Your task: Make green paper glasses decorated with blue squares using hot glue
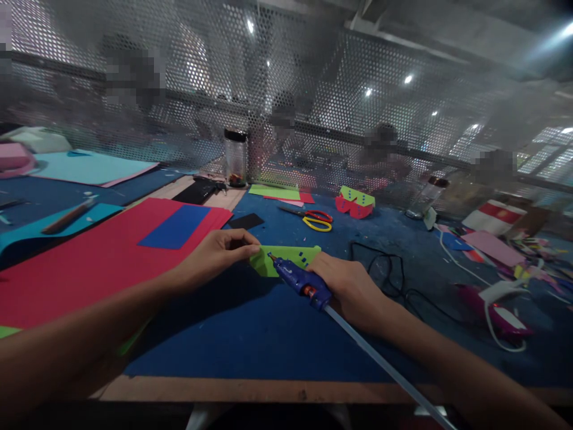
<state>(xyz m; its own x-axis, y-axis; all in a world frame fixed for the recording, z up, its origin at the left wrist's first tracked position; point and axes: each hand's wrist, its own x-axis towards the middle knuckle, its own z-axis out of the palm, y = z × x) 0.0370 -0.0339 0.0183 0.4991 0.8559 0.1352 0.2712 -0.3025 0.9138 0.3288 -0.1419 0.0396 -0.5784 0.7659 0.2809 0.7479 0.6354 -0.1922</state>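
My left hand (230, 248) pinches the left end of a lime-green paper piece (265, 266) with small blue squares on it. In my right hand (344, 275) is a blue hot glue gun (293, 276), a long clear glue stick (380, 358) trailing from its back. The gun's nozzle meets or hovers just over the green piece near my left fingertips; I cannot tell which. Left of my hands lie red sheets (111, 257) with a blue paper strip (175, 227) on top. Beyond them are scissors (317, 220) with red and yellow handles.
A folded green-and-red paper piece with blue dots (356, 202) stands behind the scissors. A glass jar (236, 158) is by the perforated metal screen (304, 119). Black cable (403, 275), a magenta glue gun (504, 316) and paper scraps (496, 248) lie to the right.
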